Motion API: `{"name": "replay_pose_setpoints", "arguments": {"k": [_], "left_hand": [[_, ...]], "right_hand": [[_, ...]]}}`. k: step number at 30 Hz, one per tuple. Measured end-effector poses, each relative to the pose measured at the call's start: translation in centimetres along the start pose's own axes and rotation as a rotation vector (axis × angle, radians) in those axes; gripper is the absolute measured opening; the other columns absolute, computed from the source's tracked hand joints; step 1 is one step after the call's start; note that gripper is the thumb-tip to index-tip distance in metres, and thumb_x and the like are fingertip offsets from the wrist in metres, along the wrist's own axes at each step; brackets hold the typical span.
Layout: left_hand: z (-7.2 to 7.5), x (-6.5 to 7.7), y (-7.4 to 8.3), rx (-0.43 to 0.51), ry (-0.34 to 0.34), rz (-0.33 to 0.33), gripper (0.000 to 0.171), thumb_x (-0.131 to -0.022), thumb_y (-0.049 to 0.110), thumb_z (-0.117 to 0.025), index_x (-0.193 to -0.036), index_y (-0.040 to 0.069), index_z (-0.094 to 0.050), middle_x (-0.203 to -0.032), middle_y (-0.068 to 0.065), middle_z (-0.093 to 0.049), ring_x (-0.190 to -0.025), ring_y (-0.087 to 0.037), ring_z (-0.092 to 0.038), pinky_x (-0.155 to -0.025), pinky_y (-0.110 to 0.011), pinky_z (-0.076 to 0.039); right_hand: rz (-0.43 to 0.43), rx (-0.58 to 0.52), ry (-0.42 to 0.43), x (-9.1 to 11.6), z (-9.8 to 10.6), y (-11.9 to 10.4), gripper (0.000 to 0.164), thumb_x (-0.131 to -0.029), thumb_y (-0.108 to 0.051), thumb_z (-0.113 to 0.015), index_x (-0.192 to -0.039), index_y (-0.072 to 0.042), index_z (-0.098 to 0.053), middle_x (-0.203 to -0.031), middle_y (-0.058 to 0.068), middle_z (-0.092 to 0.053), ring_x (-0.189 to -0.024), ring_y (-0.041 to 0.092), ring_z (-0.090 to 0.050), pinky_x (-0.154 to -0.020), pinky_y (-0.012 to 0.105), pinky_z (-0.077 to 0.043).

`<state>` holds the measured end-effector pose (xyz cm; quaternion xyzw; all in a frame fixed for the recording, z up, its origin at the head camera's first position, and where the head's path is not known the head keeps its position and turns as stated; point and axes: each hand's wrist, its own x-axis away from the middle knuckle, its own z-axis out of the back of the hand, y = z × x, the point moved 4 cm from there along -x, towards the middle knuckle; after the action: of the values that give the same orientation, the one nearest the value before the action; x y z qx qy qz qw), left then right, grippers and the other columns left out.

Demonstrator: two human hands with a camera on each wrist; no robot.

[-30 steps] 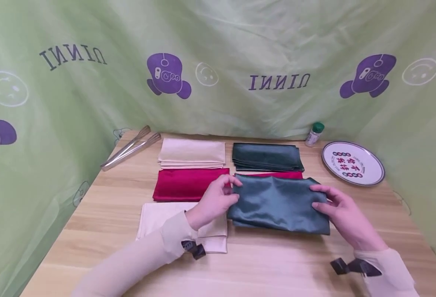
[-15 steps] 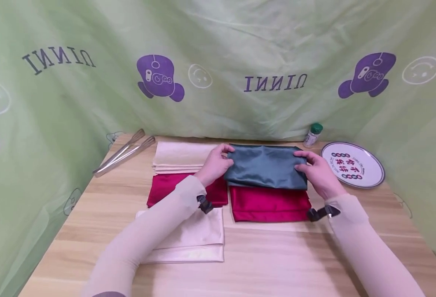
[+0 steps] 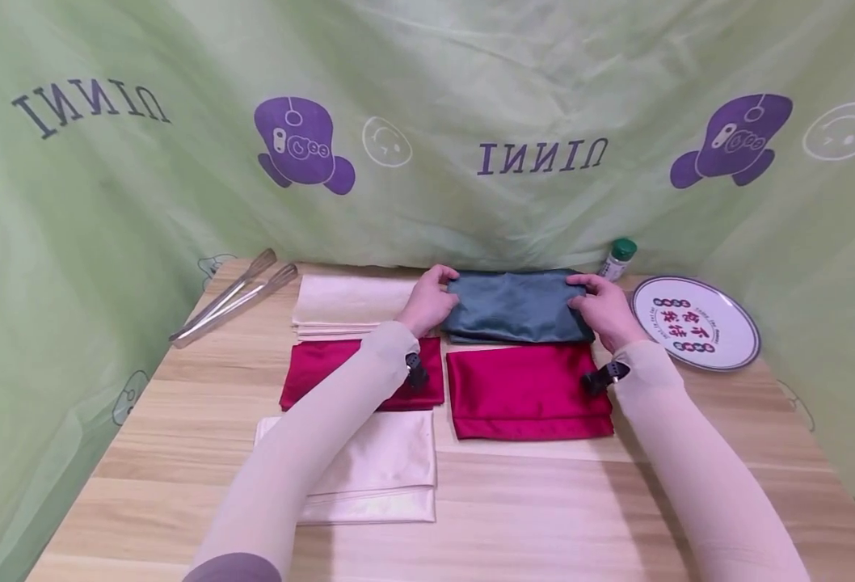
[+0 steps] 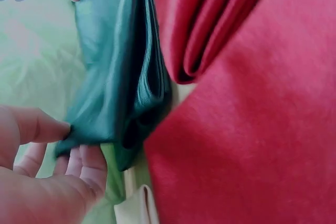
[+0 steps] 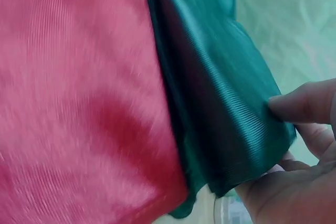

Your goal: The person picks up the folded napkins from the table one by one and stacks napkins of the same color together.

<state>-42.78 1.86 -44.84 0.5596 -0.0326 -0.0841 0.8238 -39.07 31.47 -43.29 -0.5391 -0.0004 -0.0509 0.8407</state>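
Note:
A folded dark green satin cloth (image 3: 516, 305) lies over the green stack at the back right of the table. My left hand (image 3: 427, 301) pinches its left end; in the left wrist view the thumb is on top and the fingers (image 4: 93, 163) are underneath. At the opposite end my right hand (image 3: 608, 311) pinches the cloth between thumb and fingers, as the right wrist view confirms. Just in front lies a folded red cloth (image 3: 529, 392). The green stack beneath is mostly hidden by the held cloth.
To the left are a cream stack (image 3: 355, 301), a second red cloth (image 3: 318, 372) and a loosely folded cream cloth (image 3: 391, 453). Metal tongs (image 3: 234, 299) lie at the far left. A green-capped bottle (image 3: 619, 257) and a plate (image 3: 695, 323) stand at the right, before a green curtain (image 3: 427, 210).
Both hands have carried the green cloth away from me, from above the right red cloth to the green stack at the back. That red cloth is now uncovered.

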Motion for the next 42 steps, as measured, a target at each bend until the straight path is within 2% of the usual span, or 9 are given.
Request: {"name": "replay_pose_setpoints", "arguments": {"k": [3, 7, 10, 16, 21, 25, 30, 36, 42], "left_hand": [[0.6, 0.3, -0.2, 0.017, 0.002, 0.005, 0.042, -0.083, -0.006, -0.062, -0.123, 0.004, -0.057, -0.124, -0.012, -0.054, -0.109, -0.024, -0.057, -0.086, -0.031, -0.047], [1.8, 1.1, -0.5, 0.011, 0.003, 0.013, 0.041, -0.084, -0.004, -0.063, -0.124, 0.005, -0.056, -0.124, -0.011, -0.054, -0.107, -0.024, -0.056, -0.088, -0.033, -0.048], [2.7, 1.8, -0.8, -0.005, 0.0, 0.012, 0.041, -0.084, -0.002, -0.064, -0.124, 0.004, -0.056, -0.123, -0.012, -0.055, -0.101, -0.023, -0.056, -0.085, -0.033, -0.047], [3.8, 3.4, -1.5, 0.077, -0.036, 0.018, 0.042, -0.083, -0.005, -0.061, -0.125, -0.004, -0.054, -0.12, -0.02, -0.056, -0.086, -0.027, -0.062, -0.073, -0.032, -0.055], [5.1, 5.4, -1.9, 0.103, -0.075, 0.004, 0.043, -0.086, -0.003, -0.061, -0.127, -0.006, -0.051, -0.123, -0.025, -0.055, -0.089, -0.027, -0.063, -0.074, -0.032, -0.056], [7.0, 7.5, -2.0, 0.103, -0.074, -0.015, 0.042, -0.087, 0.0, -0.062, -0.128, -0.006, -0.051, -0.127, -0.025, -0.053, -0.095, -0.028, -0.063, -0.079, -0.035, -0.055], [10.3, 10.7, -2.0, 0.135, -0.072, 0.001, 0.037, -0.089, 0.003, -0.062, -0.125, 0.0, -0.051, -0.132, -0.026, -0.049, -0.101, -0.039, -0.062, -0.084, -0.045, -0.053], [14.5, 15.5, -2.4, 0.119, -0.046, 0.001, 0.036, -0.092, 0.003, -0.062, -0.125, -0.002, -0.05, -0.129, -0.027, -0.05, -0.101, -0.049, -0.059, -0.083, -0.041, -0.054], [17.8, 20.0, -3.8, 0.075, -0.036, 0.039, 0.038, -0.094, 0.011, -0.065, -0.127, 0.0, -0.049, -0.126, -0.025, -0.051, -0.099, -0.045, -0.06, -0.081, -0.035, -0.055]], "right_hand": [[0.0, 0.014, -0.002, -0.1, 0.1, 0.1, 0.046, -0.09, 0.001, -0.055, -0.136, 0.002, -0.051, -0.137, 0.024, -0.048, -0.118, 0.028, -0.044, -0.09, 0.025, -0.039], [-0.014, 0.007, -0.029, 0.5, 0.5, 0.2, 0.048, -0.094, -0.004, -0.055, -0.14, 0.002, -0.047, -0.14, 0.023, -0.047, -0.104, 0.02, -0.052, -0.081, 0.024, -0.047], [-0.032, -0.02, -0.056, 1.1, 0.7, 0.4, 0.049, -0.095, -0.004, -0.052, -0.143, 0.003, -0.042, -0.144, 0.024, -0.042, -0.099, 0.02, -0.055, -0.081, 0.027, -0.052], [-0.04, -0.003, -0.079, 2.3, 0.9, 0.7, 0.048, -0.097, -0.006, -0.05, -0.142, 0.005, -0.041, -0.144, 0.025, -0.041, -0.114, 0.033, -0.051, -0.093, 0.04, -0.051], [-0.016, 0.024, -0.081, 3.9, 0.7, 0.6, 0.045, -0.098, -0.008, -0.05, -0.141, 0.007, -0.042, -0.142, 0.025, -0.042, -0.111, 0.028, -0.051, -0.092, 0.043, -0.051], [0.022, 0.052, -0.077, 5.7, 0.1, 0.3, 0.043, -0.099, -0.014, -0.052, -0.137, 0.006, -0.047, -0.14, 0.025, -0.045, -0.103, 0.027, -0.055, -0.083, 0.031, -0.054], [0.082, 0.118, -0.068, 8.3, -0.8, -0.6, 0.039, -0.099, -0.017, -0.056, -0.132, 0.003, -0.053, -0.134, 0.024, -0.051, -0.103, 0.03, -0.053, -0.077, 0.02, -0.046], [0.121, 0.107, -0.133, 11.4, -2.8, -1.8, 0.035, -0.099, -0.017, -0.056, -0.13, 0.001, -0.055, -0.125, 0.022, -0.057, -0.106, 0.029, -0.054, -0.081, 0.023, -0.046], [0.187, 0.15, -0.27, 15.5, -7.4, -3.1, 0.027, -0.096, -0.017, -0.063, -0.121, -0.006, -0.062, -0.106, 0.014, -0.067, -0.09, 0.024, -0.062, -0.075, 0.035, -0.052]]}}
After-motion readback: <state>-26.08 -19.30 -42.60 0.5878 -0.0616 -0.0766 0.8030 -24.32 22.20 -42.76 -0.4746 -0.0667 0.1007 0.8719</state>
